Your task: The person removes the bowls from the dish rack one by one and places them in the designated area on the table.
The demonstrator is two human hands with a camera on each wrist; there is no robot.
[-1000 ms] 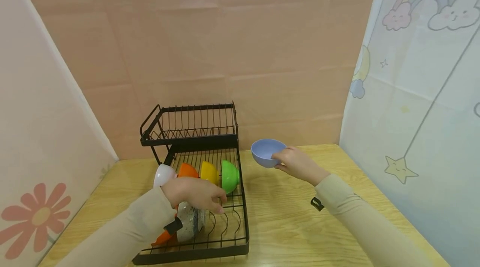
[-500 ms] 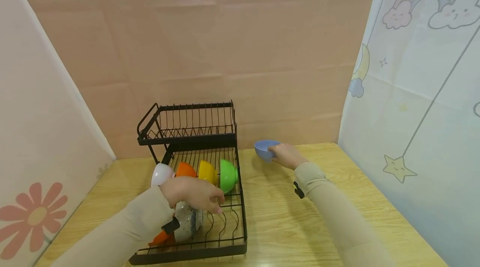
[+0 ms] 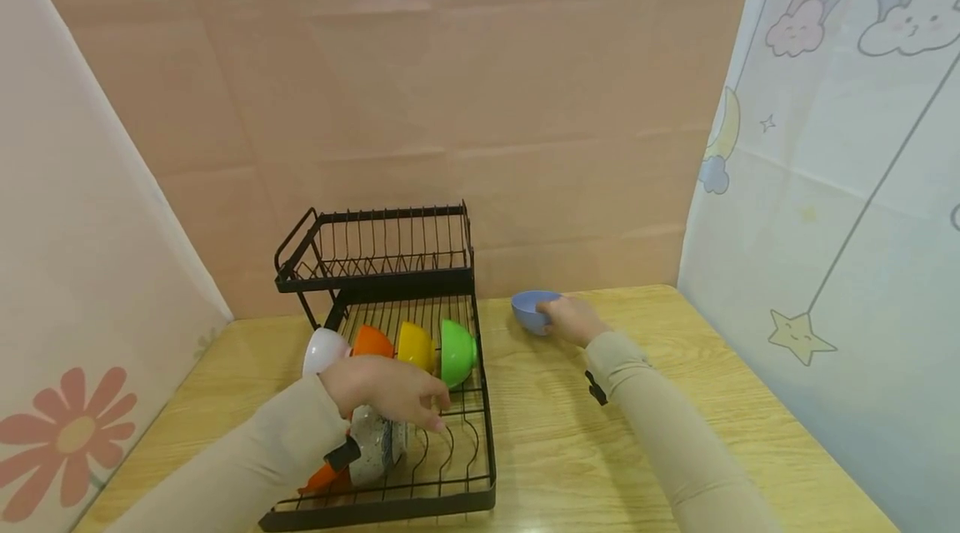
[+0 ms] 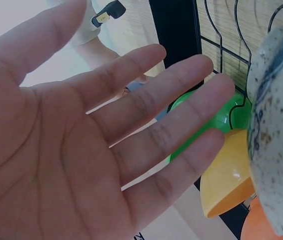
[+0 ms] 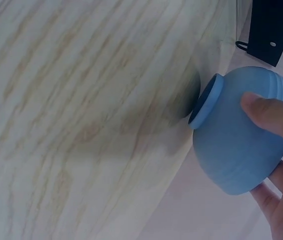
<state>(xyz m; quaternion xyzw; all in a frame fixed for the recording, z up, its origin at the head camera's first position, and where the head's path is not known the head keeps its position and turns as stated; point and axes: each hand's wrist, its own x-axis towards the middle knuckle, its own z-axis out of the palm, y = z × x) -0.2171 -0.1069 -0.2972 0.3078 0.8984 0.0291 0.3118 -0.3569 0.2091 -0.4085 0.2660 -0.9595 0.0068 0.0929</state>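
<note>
My right hand [image 3: 576,321] pinches the wall of a blue bowl [image 5: 244,130], thumb outside and fingers inside, close over the table to the right of the rack. In the right wrist view the bowl's foot faces the wooden surface. My left hand [image 4: 81,135] hovers over the black dish rack [image 3: 382,508] with fingers spread and holds nothing. Near it stand a green bowl [image 3: 457,352], a yellow bowl [image 3: 416,346], an orange bowl [image 3: 372,340] and a white bowl [image 3: 324,350], all on their sides. A speckled bowl [image 3: 369,445] sits below that hand, partly hidden.
The rack's upper tier [image 3: 375,275] rises at the back. An orange object [image 3: 322,479] shows beside the speckled bowl, mostly behind the left wrist strap. The wooden table [image 3: 540,450] extends right of the rack, with cloth walls at the back and both sides.
My right hand has carried the blue bowl slightly away from me, then lowered it toward the table. My left hand has stayed in place over the rack.
</note>
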